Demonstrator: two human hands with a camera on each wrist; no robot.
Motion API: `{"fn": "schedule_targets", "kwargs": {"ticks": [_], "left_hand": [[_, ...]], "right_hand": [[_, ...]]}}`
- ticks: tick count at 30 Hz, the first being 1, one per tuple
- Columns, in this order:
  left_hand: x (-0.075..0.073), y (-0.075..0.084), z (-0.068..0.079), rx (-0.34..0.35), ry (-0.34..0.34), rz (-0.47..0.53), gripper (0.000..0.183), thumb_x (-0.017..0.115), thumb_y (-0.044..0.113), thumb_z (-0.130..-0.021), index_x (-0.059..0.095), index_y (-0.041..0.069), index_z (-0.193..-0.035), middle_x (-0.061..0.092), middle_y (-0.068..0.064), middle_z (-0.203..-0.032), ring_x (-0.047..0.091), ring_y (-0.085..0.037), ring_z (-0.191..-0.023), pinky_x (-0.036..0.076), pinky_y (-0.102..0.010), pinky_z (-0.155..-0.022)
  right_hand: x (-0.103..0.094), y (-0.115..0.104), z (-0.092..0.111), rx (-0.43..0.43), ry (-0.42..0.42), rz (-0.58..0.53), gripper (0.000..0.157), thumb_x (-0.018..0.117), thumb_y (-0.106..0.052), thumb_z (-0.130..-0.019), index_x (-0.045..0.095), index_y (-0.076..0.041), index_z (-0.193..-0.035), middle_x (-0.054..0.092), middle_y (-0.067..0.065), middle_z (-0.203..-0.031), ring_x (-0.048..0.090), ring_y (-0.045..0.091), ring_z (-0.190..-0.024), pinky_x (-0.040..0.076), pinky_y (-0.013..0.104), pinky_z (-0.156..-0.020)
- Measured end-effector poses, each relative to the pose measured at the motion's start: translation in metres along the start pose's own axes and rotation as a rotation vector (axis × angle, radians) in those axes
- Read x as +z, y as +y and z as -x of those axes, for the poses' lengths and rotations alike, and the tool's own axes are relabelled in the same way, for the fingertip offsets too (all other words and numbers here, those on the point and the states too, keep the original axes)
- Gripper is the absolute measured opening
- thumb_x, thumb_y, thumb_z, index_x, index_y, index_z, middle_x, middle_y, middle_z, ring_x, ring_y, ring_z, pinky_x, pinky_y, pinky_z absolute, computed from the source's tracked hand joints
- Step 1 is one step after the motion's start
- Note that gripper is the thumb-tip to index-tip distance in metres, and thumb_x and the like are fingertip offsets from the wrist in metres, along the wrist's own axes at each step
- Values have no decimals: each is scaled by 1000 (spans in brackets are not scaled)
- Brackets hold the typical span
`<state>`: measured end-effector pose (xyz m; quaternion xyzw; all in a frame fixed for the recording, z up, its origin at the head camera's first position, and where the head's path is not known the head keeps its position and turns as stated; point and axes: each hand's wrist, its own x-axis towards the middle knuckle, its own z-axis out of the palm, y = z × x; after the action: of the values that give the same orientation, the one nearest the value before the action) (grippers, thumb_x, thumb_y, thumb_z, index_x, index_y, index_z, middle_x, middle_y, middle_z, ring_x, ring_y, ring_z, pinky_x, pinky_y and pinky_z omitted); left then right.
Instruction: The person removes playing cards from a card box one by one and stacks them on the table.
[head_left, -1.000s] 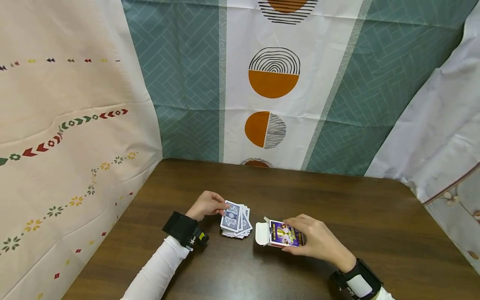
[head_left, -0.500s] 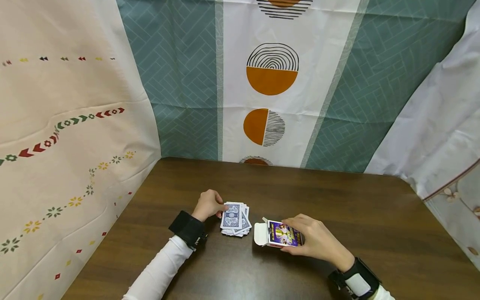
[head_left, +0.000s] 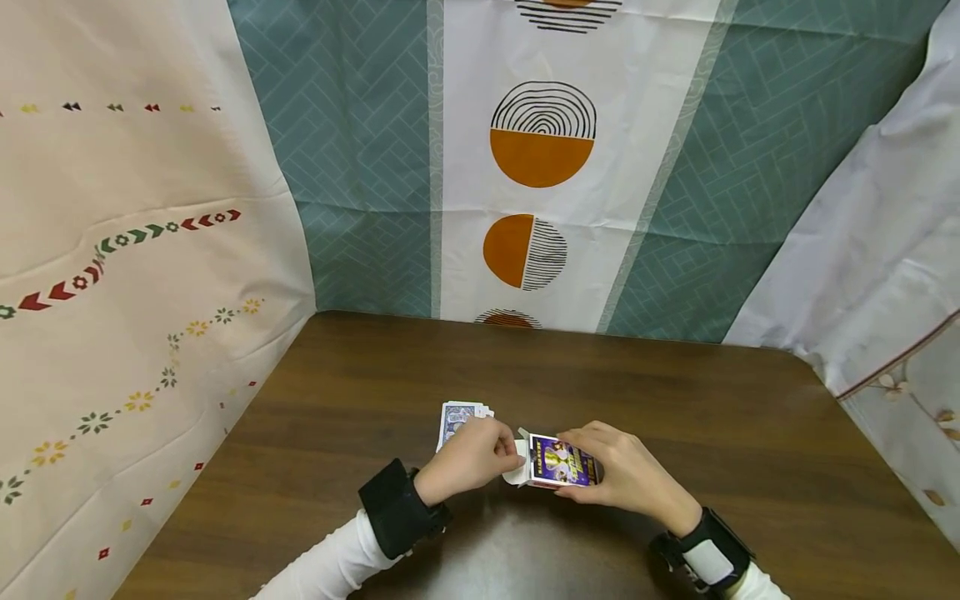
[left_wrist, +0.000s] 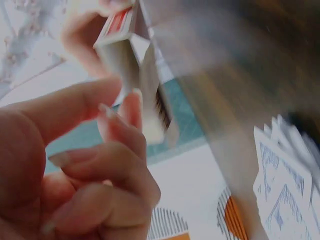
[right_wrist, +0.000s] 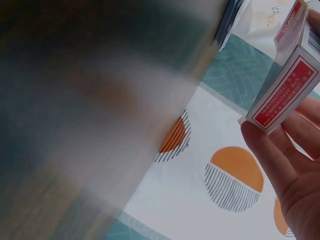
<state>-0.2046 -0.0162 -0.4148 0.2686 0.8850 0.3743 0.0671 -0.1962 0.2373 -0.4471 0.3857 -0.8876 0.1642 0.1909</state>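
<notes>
A purple playing-card box [head_left: 562, 462] with a gold trophy print is held by my right hand [head_left: 622, 467], thumb on the near edge and fingers on the far edge. Its open end faces left, white flap [head_left: 514, 476] out. My left hand [head_left: 468, 460] is at that flap, fingers bent; nothing shows clearly between thumb and fingertips in the blurred left wrist view. A loose stack of blue-backed playing cards [head_left: 456, 417] lies partly hidden behind this hand; the left wrist view shows the fanned cards [left_wrist: 285, 185] too. The right wrist view shows the box's red-labelled side [right_wrist: 285, 92].
The brown wooden table [head_left: 675, 400] spreads around both hands. A green and white patterned cloth [head_left: 375, 208] hangs behind its far edge, with a cream cloth [head_left: 150, 333] along the left and a white one [head_left: 885, 250] at right.
My left hand has left the card stack and moved right to the box's flap. The cards stay on the table. The right hand keeps holding the box in nearly the same place.
</notes>
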Motion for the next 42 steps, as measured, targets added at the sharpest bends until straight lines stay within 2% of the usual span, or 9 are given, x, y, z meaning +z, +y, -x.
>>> {"fn": "schedule_targets", "kwargs": {"ticks": [8, 15, 20, 23, 28, 31, 34, 38, 42], "left_hand": [[18, -1, -6, 10, 55, -57, 31, 75, 19, -83, 60, 9, -58, 41, 10, -52, 35, -2, -46, 26, -18, -45], [25, -5, -10, -36, 65, -51, 33, 75, 18, -81, 57, 9, -56, 42, 9, -52, 36, -3, -47, 25, -18, -44], [25, -9, -13, -31, 46, -40, 30, 76, 18, -80, 61, 7, -56, 44, 10, -51, 36, -3, -47, 26, -18, -45], [22, -12, -15, -43, -10, 52, 29, 75, 19, -82, 64, 4, -59, 44, 9, -51, 36, -4, -46, 25, -18, -44], [14, -18, -16, -117, -119, 251, 29, 73, 22, -85, 64, 3, -66, 44, 6, -52, 36, -8, -46, 26, -22, -45], [10, -22, -14, -161, -155, 353, 26, 71, 20, -87, 62, 2, -70, 49, 4, -53, 43, -10, -49, 29, -22, -47], [5, -26, -11, -217, -193, 485, 23, 68, 16, -90, 59, 1, -76, 59, 0, -58, 58, -11, -54, 38, -21, -51], [-5, -32, -6, -274, -242, 647, 15, 63, 12, -93, 58, -2, -93, 68, -7, -75, 69, -14, -64, 47, -20, -58], [-19, -41, -1, -242, -239, 681, 26, 59, 8, -94, 55, -8, -114, 67, -8, -87, 66, -14, -68, 46, -21, -62]], "right_hand": [[-3, -2, -2, -3, 2, -1, 61, 79, -57, -71, 69, -13, -112, 70, -6, -99, 57, 2, -86, 51, 19, -67], [-5, -4, -5, 5, -1, 4, 62, 79, -58, -70, 69, -14, -112, 69, -6, -98, 56, 2, -85, 49, 16, -65], [-5, -4, -4, 0, 11, 20, 61, 80, -56, -69, 69, -14, -111, 70, -6, -97, 57, 2, -85, 49, 17, -65], [-6, -2, -3, 2, 28, 33, 61, 82, -54, -67, 70, -14, -111, 70, -5, -97, 57, 3, -85, 50, 18, -64], [-9, 1, -1, 12, 38, 36, 62, 83, -53, -66, 70, -13, -110, 69, -4, -97, 58, 3, -85, 50, 18, -64], [-10, 2, 0, 16, 37, 34, 62, 82, -54, -67, 70, -13, -110, 69, -3, -98, 58, 4, -85, 50, 19, -65], [-10, 2, 0, 19, 38, 37, 62, 83, -54, -66, 70, -13, -110, 69, -3, -98, 59, 4, -85, 51, 19, -65], [-10, 4, 1, 19, 45, 42, 62, 84, -53, -65, 70, -12, -110, 69, -4, -97, 58, 4, -85, 50, 20, -64], [-11, 6, 2, 19, 52, 43, 62, 83, -54, -66, 70, -12, -110, 69, -4, -97, 58, 3, -85, 50, 20, -64]]}}
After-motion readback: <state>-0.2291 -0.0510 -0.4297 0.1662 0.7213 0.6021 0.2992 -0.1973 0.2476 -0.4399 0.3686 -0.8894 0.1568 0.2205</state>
